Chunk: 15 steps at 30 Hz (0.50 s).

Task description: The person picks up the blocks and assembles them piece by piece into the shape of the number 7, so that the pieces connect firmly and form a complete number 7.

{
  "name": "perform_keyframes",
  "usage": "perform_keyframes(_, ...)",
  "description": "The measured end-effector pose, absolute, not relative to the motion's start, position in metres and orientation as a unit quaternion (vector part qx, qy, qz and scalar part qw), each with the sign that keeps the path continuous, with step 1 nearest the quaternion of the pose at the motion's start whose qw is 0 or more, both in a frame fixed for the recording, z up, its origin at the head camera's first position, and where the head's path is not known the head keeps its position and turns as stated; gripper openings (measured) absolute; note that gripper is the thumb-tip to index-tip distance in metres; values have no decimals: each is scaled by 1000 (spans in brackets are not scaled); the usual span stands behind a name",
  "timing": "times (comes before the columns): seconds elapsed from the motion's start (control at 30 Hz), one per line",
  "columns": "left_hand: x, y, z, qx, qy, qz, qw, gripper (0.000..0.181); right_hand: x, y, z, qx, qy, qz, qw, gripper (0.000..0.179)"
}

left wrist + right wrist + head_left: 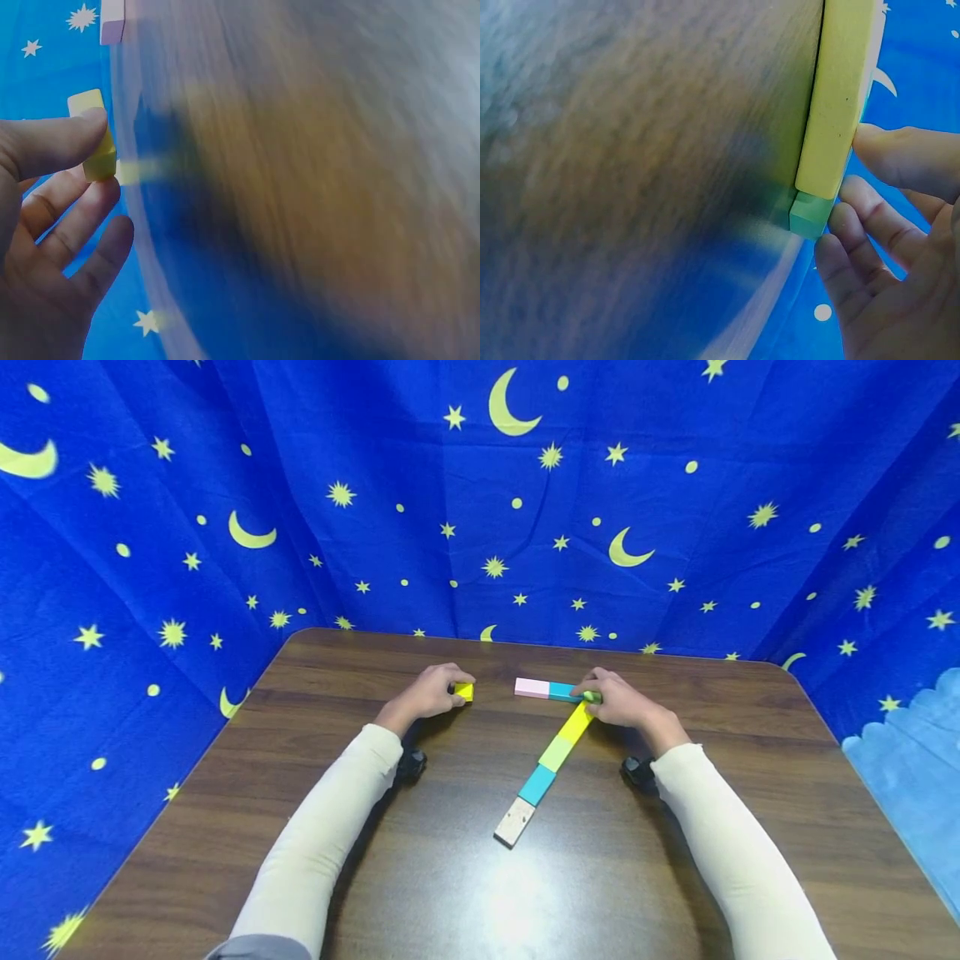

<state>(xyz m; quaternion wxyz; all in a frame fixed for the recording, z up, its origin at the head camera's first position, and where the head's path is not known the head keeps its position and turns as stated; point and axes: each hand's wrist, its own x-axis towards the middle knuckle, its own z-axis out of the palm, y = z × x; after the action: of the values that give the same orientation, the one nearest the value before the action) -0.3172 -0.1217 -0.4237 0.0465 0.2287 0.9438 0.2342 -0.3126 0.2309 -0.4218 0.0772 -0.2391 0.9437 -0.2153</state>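
Observation:
My left hand (433, 691) pinches a yellow block (94, 150) between thumb and fingers, left of the rows on the table. My right hand (617, 699) is at the corner where two rows of blocks meet. Its thumb and fingertips hold a green block (592, 697), mostly covered by the hand. Leftward from that one lie a blue block (562, 692) and a pink block (532, 687). Slanting toward me from the corner are a yellow block (577, 722), a light green block (556, 752), a blue block (537, 785) and a speckled pale block (515, 822), end to end.
The brown wooden table (420, 860) has its far edge just behind the blocks. A blue cloth (420, 460) with yellow moons and stars hangs behind and at the sides. Light blue fabric (911, 768) shows at the right.

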Motion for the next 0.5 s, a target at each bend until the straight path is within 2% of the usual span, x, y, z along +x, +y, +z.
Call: perform_keyframes(0.5, -338, -85, -445, 190, 932, 308, 16, 43, -314, 232, -424, -239, 944, -212, 77, 35)
